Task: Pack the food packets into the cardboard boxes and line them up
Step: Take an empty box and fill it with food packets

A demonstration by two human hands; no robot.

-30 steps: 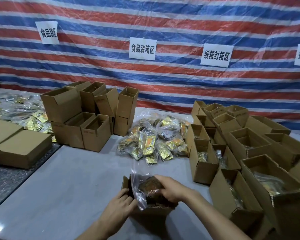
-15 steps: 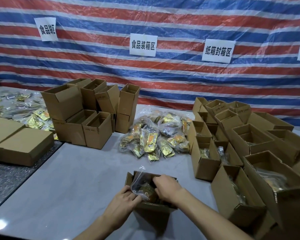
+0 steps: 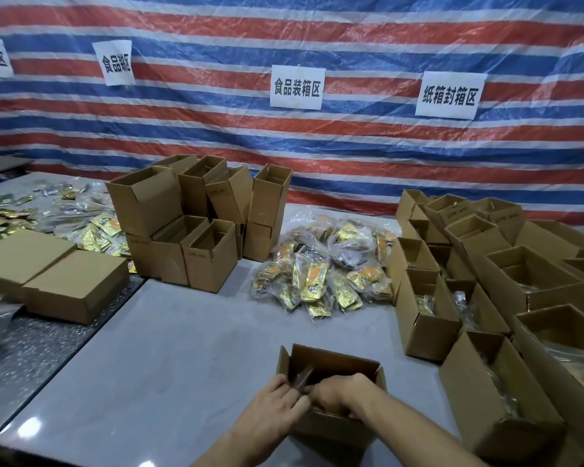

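Grip: the left hand (image 3: pixel 277 411) lays nearly straight fingers over the near-left rim of the open cardboard box (image 3: pixel 332 363), fingertips against a tilted brown sliver (image 3: pixel 302 379) inside; whether that is a packet or a flap cannot be told. The right hand (image 3: pixel 339 392) is sunk into the box, its fingers hidden, so its hold cannot be judged. The box stands mouth upward at the near edge of the grey table (image 3: pixel 169 348), long axis running left to right, its right end slightly nearer, and a side flap raised at its left end. Beyond it lies a heap of bagged food packets (image 3: pixel 324 274). To the right, rows of open boxes (image 3: pixel 425 318) run away from the viewer, several holding packets. Far left of the heap stands a stack of empty boxes (image 3: pixel 182 227); left again lie two closed boxes (image 3: pixel 75 284).
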